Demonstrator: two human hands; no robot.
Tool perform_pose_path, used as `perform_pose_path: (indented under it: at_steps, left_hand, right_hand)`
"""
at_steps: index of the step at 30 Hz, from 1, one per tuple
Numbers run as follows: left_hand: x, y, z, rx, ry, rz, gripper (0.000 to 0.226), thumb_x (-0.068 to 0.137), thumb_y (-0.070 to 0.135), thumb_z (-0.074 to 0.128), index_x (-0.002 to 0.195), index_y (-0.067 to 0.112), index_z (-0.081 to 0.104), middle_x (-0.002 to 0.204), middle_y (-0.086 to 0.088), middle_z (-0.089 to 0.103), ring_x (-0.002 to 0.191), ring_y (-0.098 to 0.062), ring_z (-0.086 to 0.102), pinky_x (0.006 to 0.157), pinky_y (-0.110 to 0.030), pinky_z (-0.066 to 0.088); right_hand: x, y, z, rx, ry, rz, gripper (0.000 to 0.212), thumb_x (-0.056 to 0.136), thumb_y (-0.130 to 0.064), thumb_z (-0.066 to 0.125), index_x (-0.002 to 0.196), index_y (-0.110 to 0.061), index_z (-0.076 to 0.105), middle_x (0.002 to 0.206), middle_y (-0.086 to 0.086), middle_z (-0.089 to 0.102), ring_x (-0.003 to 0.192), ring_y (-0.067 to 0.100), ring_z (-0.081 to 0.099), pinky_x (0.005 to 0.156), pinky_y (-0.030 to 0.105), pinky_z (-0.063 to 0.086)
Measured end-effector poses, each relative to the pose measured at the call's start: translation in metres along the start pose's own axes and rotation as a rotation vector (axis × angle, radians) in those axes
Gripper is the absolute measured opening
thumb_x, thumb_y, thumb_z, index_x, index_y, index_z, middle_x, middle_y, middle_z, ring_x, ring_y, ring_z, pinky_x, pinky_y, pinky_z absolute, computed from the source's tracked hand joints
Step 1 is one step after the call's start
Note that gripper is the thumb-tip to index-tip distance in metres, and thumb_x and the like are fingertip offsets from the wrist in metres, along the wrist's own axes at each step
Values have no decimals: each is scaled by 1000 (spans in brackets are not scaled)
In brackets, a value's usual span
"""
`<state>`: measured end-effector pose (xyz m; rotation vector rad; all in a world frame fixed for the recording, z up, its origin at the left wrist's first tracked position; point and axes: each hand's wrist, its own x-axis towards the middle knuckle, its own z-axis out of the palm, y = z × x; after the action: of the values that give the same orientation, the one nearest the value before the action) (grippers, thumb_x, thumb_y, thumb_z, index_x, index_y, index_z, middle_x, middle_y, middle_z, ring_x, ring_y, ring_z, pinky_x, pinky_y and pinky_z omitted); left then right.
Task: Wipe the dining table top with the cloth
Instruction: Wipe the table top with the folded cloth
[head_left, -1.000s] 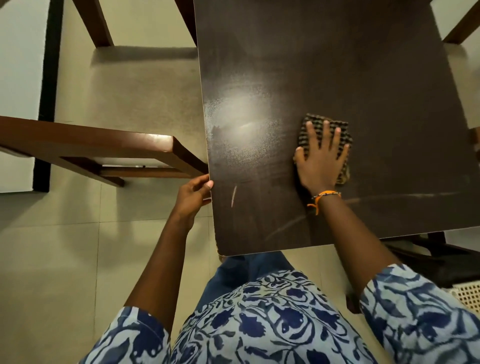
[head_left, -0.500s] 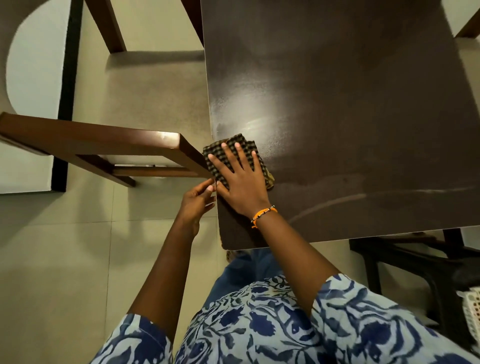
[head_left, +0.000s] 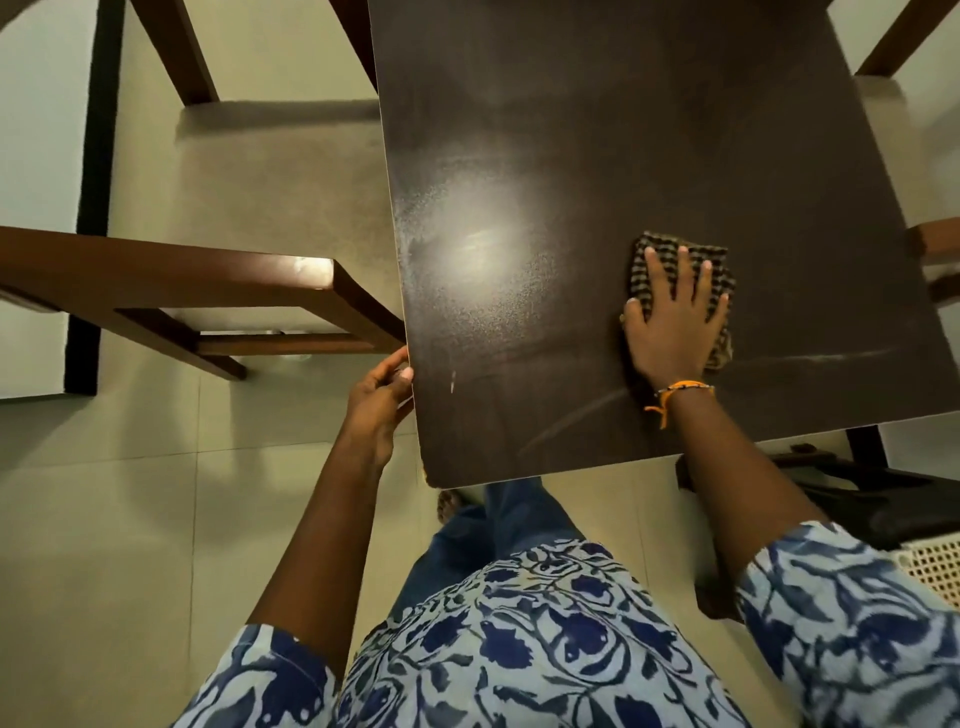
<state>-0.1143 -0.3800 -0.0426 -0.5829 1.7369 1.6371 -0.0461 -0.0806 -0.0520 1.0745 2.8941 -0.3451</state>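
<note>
Head view. Your right hand (head_left: 675, 325) lies flat, fingers straight and spread, pressing the folded checked cloth (head_left: 680, 267) onto the dark tabletop (head_left: 597, 130); the cloth sits at about 3 o'clock of the frame centre, toward the tabletop's right side. Your left hand (head_left: 382, 402) curls its fingers over the tabletop's left edge, at about 8 o'clock, beside a wooden chair (head_left: 208, 280). The cloth looks soft, light and prone to bunching: keep the palm centred on the folds. A pale streak (head_left: 831, 358) remains at 4 o'clock.
</note>
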Motion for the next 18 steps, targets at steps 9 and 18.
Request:
perform_pose_path:
  at_steps: [9,18]
  left_hand:
    - [-8,-6,2,-145,0,2,40,96,1,37,130,16,52,122,-1,61,111,-15,57,96,-31,46]
    - [-12,-24,-16,-161,-56,-40,37,95,2,40,127,14,53,122,-5,61,107,-15,60,89,-27,48]
  right_hand:
    - [-76,-136,38,-1,-106,-317,66,88,-39,42,149,-32,16,160,6,6,147,31,0,113,58,-1]
    - [-96,-147,44,-44,-209,-768,60,90,-42,38,148,-35,21,160,0,11,147,25,4,116,52,1]
